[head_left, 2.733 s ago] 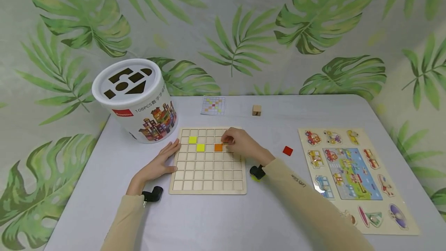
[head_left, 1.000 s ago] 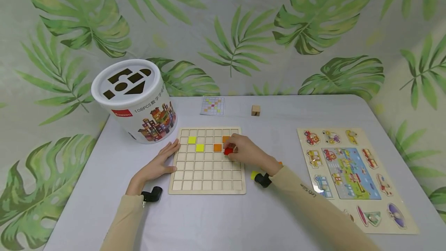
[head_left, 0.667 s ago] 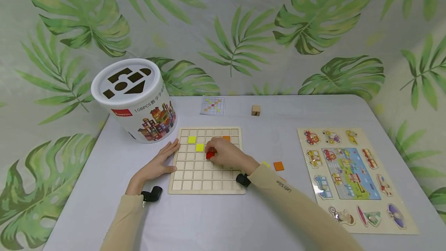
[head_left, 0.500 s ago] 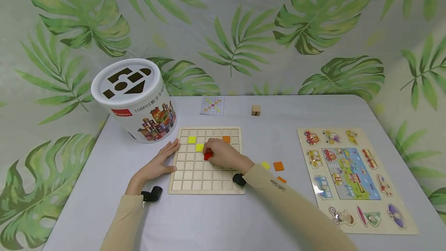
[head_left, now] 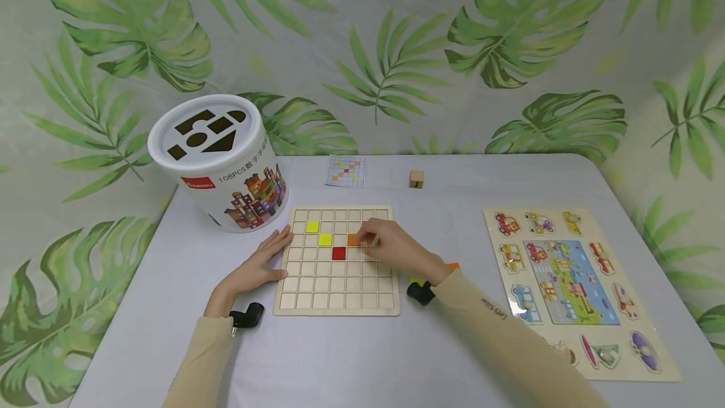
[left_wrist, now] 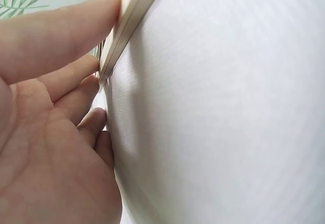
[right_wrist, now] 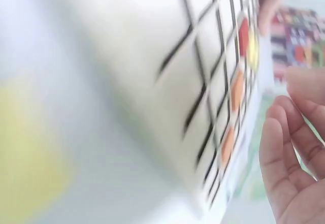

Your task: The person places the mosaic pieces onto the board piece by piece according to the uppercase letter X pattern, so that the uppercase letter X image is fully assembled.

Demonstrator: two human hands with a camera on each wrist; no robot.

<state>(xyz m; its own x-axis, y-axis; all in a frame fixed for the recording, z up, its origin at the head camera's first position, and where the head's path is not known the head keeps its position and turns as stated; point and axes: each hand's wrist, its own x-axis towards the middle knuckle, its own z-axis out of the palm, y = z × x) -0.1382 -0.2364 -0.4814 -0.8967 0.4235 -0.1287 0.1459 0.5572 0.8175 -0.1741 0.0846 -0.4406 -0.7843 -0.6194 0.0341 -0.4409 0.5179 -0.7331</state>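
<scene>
A wooden grid board (head_left: 337, 313) lies flat on the table. A red tile (head_left: 338, 253) sits in one of its cells, below and right of two yellow tiles (head_left: 325, 240). An orange tile (head_left: 352, 240) is partly covered by my right hand (head_left: 393, 245). That hand hovers over the board's right side, fingers loosely bent; in the right wrist view, nothing shows between the fingers (right_wrist: 274, 148). A second orange tile (right_wrist: 227, 146) appears in that view. My left hand (head_left: 257, 269) rests along the board's left edge, thumb and fingertips touching it (left_wrist: 71, 31).
Beside my right wrist lie a loose yellow tile (head_left: 416, 282) and an orange tile (head_left: 453, 266), partly hidden. A pattern card (head_left: 345, 171) and wooden cube (head_left: 416, 179) lie behind the board. A white bucket (head_left: 226, 175) stands back left, a vehicle puzzle (head_left: 583, 294) at right.
My right hand carried the red tile leftward to a middle cell and let go of it there. It then moved back to the right. My left hand stayed at the board's edge.
</scene>
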